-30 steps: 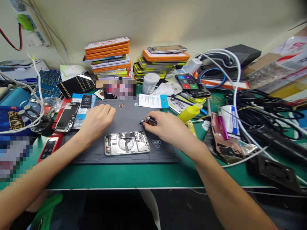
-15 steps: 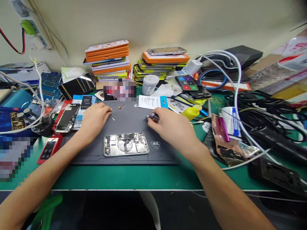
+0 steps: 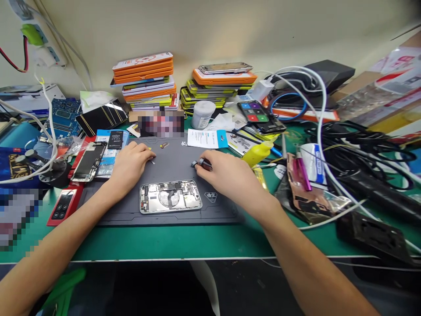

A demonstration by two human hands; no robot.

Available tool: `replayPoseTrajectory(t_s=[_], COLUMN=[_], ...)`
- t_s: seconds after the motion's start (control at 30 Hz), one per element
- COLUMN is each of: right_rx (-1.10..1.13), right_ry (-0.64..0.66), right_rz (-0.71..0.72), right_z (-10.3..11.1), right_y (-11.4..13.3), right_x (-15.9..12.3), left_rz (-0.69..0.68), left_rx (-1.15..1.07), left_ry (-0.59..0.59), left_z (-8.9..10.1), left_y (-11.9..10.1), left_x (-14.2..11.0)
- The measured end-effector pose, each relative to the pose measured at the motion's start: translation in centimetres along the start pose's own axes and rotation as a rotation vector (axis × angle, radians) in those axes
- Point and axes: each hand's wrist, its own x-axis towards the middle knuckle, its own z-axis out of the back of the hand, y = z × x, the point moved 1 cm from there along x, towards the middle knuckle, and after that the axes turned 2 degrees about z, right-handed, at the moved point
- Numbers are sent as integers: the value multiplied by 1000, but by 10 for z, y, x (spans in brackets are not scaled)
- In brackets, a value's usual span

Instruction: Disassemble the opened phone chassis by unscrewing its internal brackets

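An opened phone (image 3: 170, 197), its circuit boards and round coil showing, lies face up on the dark grey work mat (image 3: 131, 216). Beyond its left end my left hand (image 3: 131, 163) rests with fingers pinched; what they hold is hidden. A small silvery piece (image 3: 153, 162) lies right at those fingertips; I cannot tell whether it is gripped. My right hand (image 3: 226, 173), above the phone's right end, is closed around a small dark object with a grey rounded end (image 3: 204, 164). Farther back on the mat lies a tiny gold-coloured part (image 3: 165, 145).
Left of the mat are a detached phone screen (image 3: 89, 161), a black battery (image 3: 115, 139) and a red device (image 3: 61, 206). A white tub (image 3: 203, 115) and stacked boxes (image 3: 143, 70) stand behind. A yellow bottle (image 3: 258, 153) and tangled cables (image 3: 355, 145) lie right.
My left fingertips have come down and right to the small silvery piece, which lay apart from them before. My right hand has shifted slightly left with the dark object. The view has moved a little.
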Motion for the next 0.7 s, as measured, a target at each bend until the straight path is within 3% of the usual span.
replayPoseTrajectory(t_s=[0.33, 0.47, 0.57, 0.7], right_rx=[-23, -12, 15, 207], right_ry=[-37, -66, -106, -254], right_rz=[-24, -18, -39, -49], right_z=[-1, -2, -1, 1], right_y=[-2, -5, -5, -3], right_x=[1, 1, 1, 0], left_rz=[27, 37, -40, -116], left_rx=[-36, -16, -29, -13], left_ry=[-51, -109, -78, -57], left_z=[-1, 16, 32, 39], left_y=[-3, -12, -18, -23], left_x=[-1, -6, -14, -35])
